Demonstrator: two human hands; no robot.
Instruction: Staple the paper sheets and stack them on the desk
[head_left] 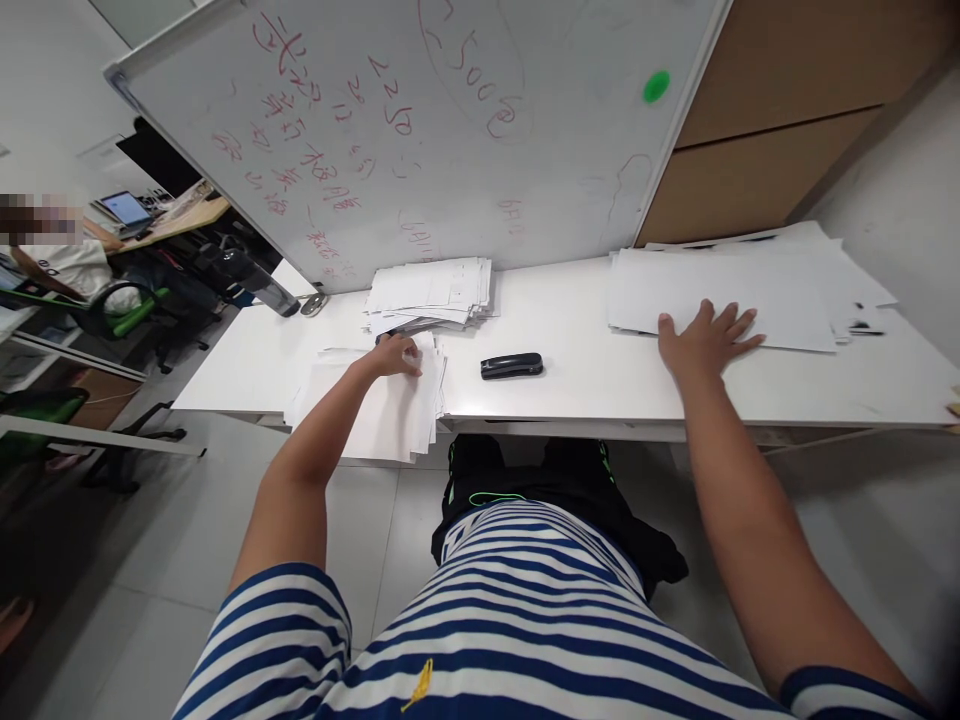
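Observation:
My left hand [396, 355] rests over the left pile of white paper [375, 425], its fingers loosely bent and the thumb apart from them, with no sheet visibly gripped. That pile sticks out past the desk's front edge. Just behind this hand, a small dark thing is mostly hidden. Flat on a wide stack of white sheets [652, 290] at the right lies my right hand [709, 338], fingers spread. Between my hands, a black stapler [511, 366] lies on the white desk [577, 385]. Another paper stack [431, 290], its edges uneven, sits against the whiteboard.
A whiteboard [555, 150] with red writing stands along the desk's back, with brown cardboard boxes [772, 150] to its right. A dark clear bottle [259, 280] leans at the left by a round metal item [313, 304]. Another person [75, 265] sits far left near a laptop [127, 210].

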